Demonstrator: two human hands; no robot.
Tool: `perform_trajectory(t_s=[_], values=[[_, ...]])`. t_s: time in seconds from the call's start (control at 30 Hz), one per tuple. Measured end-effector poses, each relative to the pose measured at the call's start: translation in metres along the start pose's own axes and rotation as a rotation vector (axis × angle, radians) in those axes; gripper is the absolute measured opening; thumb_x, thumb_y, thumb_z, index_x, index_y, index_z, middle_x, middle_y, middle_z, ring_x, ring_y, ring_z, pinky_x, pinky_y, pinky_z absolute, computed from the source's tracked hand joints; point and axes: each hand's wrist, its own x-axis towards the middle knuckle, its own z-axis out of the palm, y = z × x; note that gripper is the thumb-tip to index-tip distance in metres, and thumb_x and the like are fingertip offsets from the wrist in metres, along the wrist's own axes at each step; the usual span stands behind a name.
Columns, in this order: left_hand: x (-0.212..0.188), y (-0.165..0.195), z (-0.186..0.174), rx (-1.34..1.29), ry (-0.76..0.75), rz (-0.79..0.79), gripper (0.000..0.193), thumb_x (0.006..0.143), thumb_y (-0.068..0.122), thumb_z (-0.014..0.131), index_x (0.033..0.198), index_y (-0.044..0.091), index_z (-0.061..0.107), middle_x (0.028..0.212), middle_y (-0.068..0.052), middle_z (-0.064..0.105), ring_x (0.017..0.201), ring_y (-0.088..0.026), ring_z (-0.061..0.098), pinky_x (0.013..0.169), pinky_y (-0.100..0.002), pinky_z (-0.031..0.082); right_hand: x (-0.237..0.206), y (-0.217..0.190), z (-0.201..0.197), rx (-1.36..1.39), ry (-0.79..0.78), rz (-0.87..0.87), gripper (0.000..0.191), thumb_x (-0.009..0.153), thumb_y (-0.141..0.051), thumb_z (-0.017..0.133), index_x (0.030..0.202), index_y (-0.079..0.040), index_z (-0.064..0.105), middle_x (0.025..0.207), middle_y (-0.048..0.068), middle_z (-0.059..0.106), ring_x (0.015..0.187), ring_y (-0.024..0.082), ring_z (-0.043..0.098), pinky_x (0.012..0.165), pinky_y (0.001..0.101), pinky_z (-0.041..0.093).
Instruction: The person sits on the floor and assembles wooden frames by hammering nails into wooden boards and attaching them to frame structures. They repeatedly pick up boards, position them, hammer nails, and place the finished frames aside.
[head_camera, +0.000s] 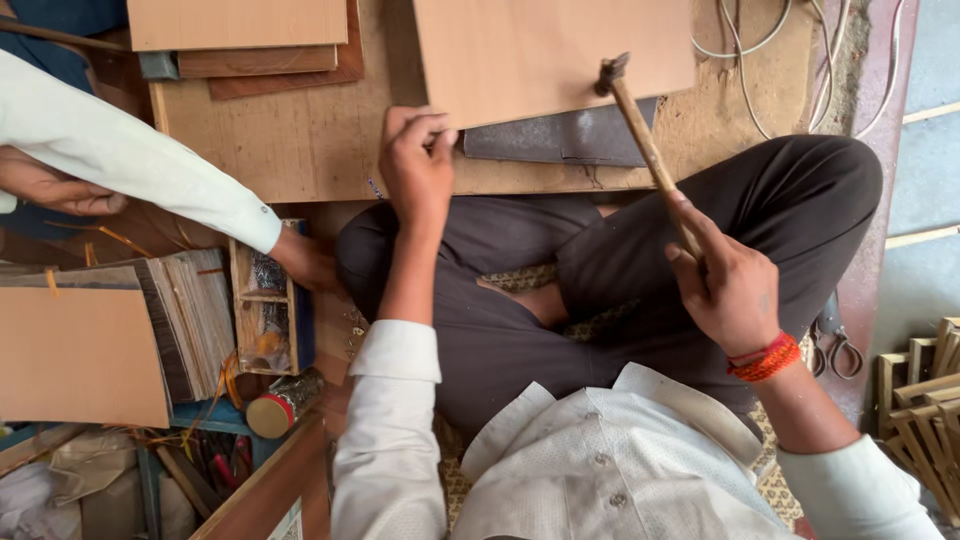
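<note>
We look down on our own lap as we sit cross-legged on a woven mat (520, 278), working at a low wooden board that serves as our counter (300, 150). A thin tan sheet of board (545, 50) lies on that counter, overlapping a dark grey metal plate (570, 135) near its front edge. Our left hand (415, 165) rests at the sheet's lower left corner, its grip pinched closed, thumb against fingertips, on something too small to make out, perhaps a nail. Our right hand (728, 290) has its grip wrapped fully around the wooden handle of a hammer (640, 130), raised at a slant with the metal head hovering just above the sheet's right edge, not touching it.

Judging by this pose, the fastening work looks early or midway: we see no driven nails on the sheet, and the hammer is lifted and not in contact.

To the left, another person's white sleeve (130, 160) crosses the view, their hand reaching toward a small wooden compartment box (265, 310) of odds and ends. Beside it lie stacked thin sheets (195, 310), another tan board (80, 355) and a small jar with a red cap (280, 405). More boards (240, 25) lie further up the counter, white cables (750, 40) trail at upper right, pliers (835, 345) rest on the floor, and wooden frames (925, 410) lean at far right.
</note>
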Motion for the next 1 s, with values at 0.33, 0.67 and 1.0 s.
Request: perform_trajectory(t_s=[0.33,0.67,1.0], values=[[0.001,0.012,0.017,-0.100,0.030,-0.002,0.020,0.084,-0.009,0.074,0.100,0.002,0.075,0.097,-0.008,0.069,0.085,-0.023,0.071,0.073,-0.033,0.057,0.027,-0.041,0.019,0.064,-0.043,-0.100,0.058,0.094,-0.014,0.070,0.150,-0.018,0.055,0.086,0.014,0.070,0.065,0.033,0.065,0.057,0.0418,0.050],[-0.003,-0.027,-0.041,0.217,-0.145,0.167,0.028,0.091,0.004,0.076,0.117,0.010,0.072,0.116,-0.004,0.074,0.100,-0.024,0.074,0.087,-0.037,0.059,0.024,-0.042,0.046,-0.003,-0.029,-0.153,0.061,0.095,-0.012,0.071,0.153,-0.017,0.054,0.087,0.013,0.070,0.067,0.031,0.066,0.058,0.0407,0.051],[-0.090,-0.228,-0.232,0.680,-0.443,-0.376,0.029,0.080,0.002,0.076,0.107,0.011,0.076,0.102,-0.012,0.076,0.087,-0.034,0.072,0.077,-0.045,0.056,0.023,-0.034,0.057,0.005,-0.013,-0.162,0.060,0.096,-0.010,0.071,0.153,-0.016,0.054,0.086,0.013,0.068,0.068,0.032,0.065,0.059,0.0410,0.050]])
